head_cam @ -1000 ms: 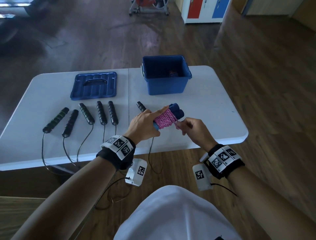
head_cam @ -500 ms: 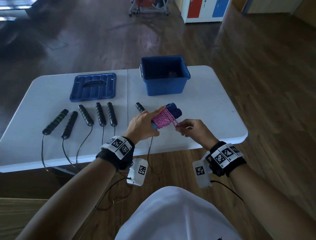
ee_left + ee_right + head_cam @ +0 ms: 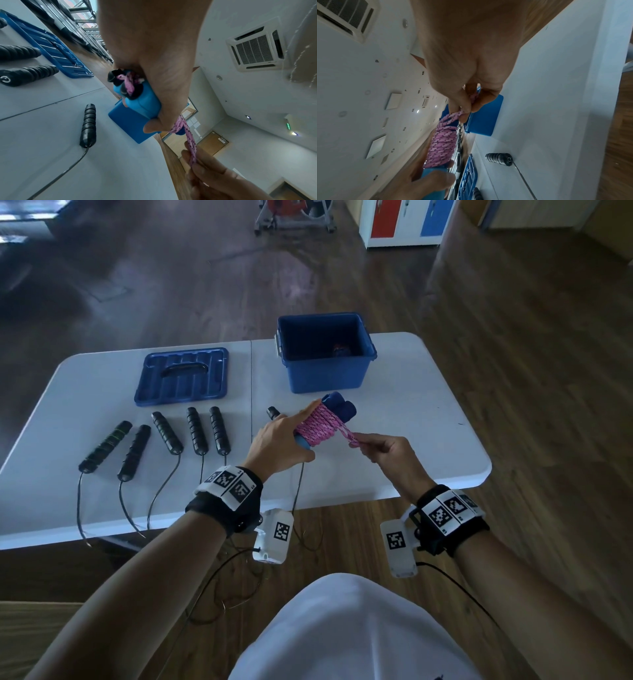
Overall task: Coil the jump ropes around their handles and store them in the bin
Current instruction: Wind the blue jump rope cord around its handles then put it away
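The white desk [image 3: 394, 412] carries the open blue bin [image 3: 325, 371] just beyond both hands, its lid [image 3: 181, 376] well off past the left hand's far side, and a row of black-handled ropes [image 3: 195, 431] lying uncoiled to the outside of the left hand. In front of the bin, the left hand [image 3: 277, 443] is curled round the paired blue handles [image 3: 339, 407], forefinger laid along the coil to pin it. The pink rope [image 3: 317, 428] sits wound in tight turns about those handles. The right hand [image 3: 387, 455] pinches the rope's last doubled loop [image 3: 351, 437] between thumb and fingertips. A second ago that hand was tucked close against the coil; now it has drawn out to the right, and the loop runs taut between the two hands. That looks like the tail being cinched, so this rope seems nearly ready for the bin, with the black ones left to coil.
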